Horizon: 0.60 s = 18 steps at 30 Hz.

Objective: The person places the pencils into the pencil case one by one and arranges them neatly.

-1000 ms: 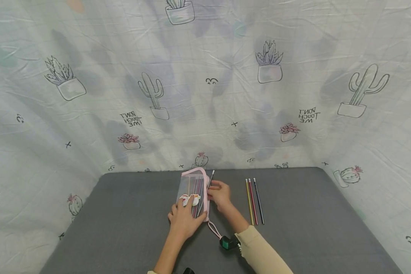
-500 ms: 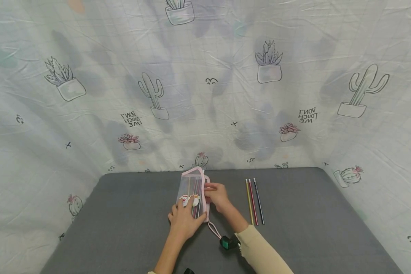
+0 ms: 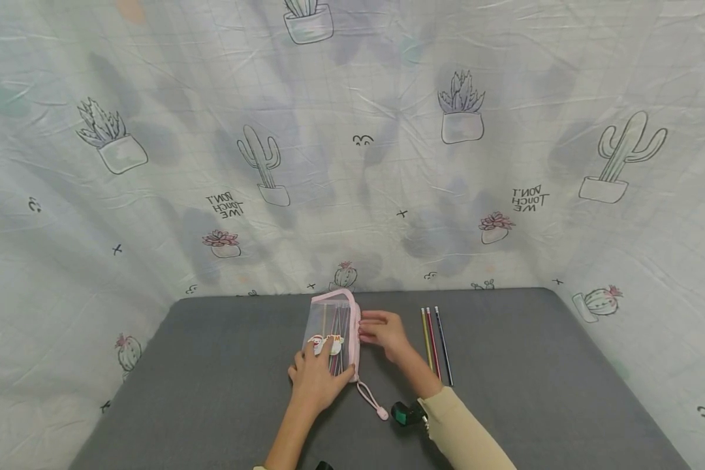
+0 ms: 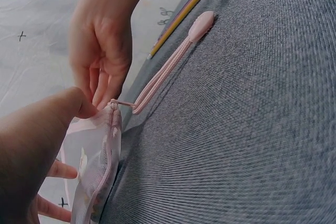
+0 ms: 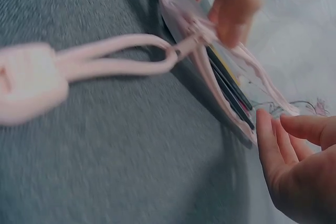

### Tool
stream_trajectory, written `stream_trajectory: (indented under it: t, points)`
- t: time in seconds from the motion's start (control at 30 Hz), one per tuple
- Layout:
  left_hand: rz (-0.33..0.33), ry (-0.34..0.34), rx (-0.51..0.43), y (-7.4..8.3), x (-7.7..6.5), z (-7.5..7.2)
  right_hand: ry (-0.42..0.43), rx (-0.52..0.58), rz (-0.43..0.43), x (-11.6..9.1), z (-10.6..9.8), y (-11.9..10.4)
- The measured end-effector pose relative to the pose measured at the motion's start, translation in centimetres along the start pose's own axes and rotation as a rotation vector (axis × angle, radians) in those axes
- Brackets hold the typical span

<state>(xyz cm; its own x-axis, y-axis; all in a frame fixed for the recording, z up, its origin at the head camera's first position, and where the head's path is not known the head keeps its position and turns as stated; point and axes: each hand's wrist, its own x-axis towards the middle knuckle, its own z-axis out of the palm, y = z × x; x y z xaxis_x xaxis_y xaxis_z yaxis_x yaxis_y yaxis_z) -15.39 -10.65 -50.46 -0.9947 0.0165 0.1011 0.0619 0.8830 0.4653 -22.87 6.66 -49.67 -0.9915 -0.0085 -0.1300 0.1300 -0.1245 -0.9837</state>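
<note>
Head view: straight to a see-through mesh pencil case with pink trim (image 3: 315, 320), lying on the dark grey cloth-topped table (image 3: 235, 365). Spread across it, left hand (image 3: 318, 378), fingers apart, pressing rather than gripping. At the pink edge, right hand (image 3: 386, 336), loosely extended, nothing visible in hold. Off to the right, three slim loose pencils, yellow, red and dark blue (image 3: 433, 339). Likely to roll, with one careless brush of the nearby right forearm (image 3: 421, 373).

Left wrist view: bent thumb close over the corner of the pale pink zip (image 4: 111, 140), pink braided cord pull (image 4: 164, 74) trailing beyond. Possible trouble: a tug on that cord, dragging the case askew.

Right wrist view: mouth gaping, slim dark pencils (image 5: 231, 85) lying inside. Impossible to tell, touching the rim or just beside. Main risks: soft mesh sagging shut from slackened left-hand pressure, or pencils spilling from a sudden tilt.
</note>
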Motion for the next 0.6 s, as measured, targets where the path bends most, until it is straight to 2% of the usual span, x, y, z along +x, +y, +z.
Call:
stream_trajectory:
  t: [0.4,0.6]
  points:
    - [0.001,0.008,0.011,0.0,0.0,0.1,0.048,-0.011,-0.049,-0.8,-3.0,-1.1]
    - [0.002,0.008,0.013,0.1,0.0,0.0,0.086,-0.068,-0.072,-1.2,-4.6,-1.5]
